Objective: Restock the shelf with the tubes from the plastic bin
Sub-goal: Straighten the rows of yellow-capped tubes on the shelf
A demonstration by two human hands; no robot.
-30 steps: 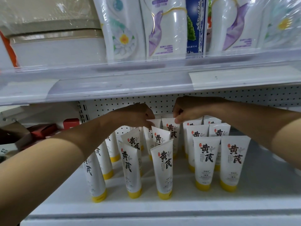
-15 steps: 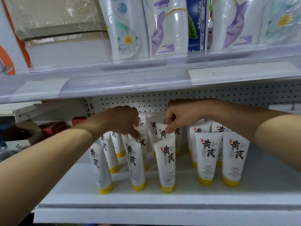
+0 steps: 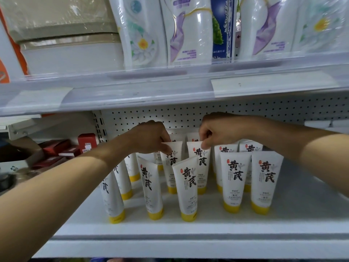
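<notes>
Leaning tube (image 3: 187,188): the landmark. It stands in the front row of the shelf (image 3: 188,230), yellow cap down, flat top tilted to the right.
Hidden parts: the left forearm (image 3: 75,182) covers the upper halves of the tubes left of the leaning tube. The rows behind it show only as top edges between the two hands, so their count cannot be told.
Hard to read: the small print low on each tube is blurred. The paper strips on the upper shelf rail (image 3: 170,86), above the leaning tube, carry no legible text.
Tubes (image 3: 234,180): soft matte white plastic, with a wide flat crimped top narrowing to a round yellow cap. All stand cap-down on the shelf, beside and behind the leaning tube.
Shelf: smooth white surface. A pegboard (image 3: 245,110) with regular small holes forms the wall behind the leaning tube.
Left hand (image 3: 151,137): thumb and fingertips pinch the top crimp of the left-held tube (image 3: 171,163), just behind the leaning tube to the left.
Right hand (image 3: 217,133): curled fingers pinch the top crimp of the right-held tube (image 3: 201,159), just behind the leaning tube to the right.
Writing: each tube bears two large black brush characters, 黄芪, with a small red seal at their upper left.
Pouches (image 3: 143,35): glossy white film packs printed with a lotus or a purple ribbon, high above the leaning tube. Their tops are cut off by the frame.
Red boxes (image 3: 86,143): far left of the leaning tube, partly blurred.
</notes>
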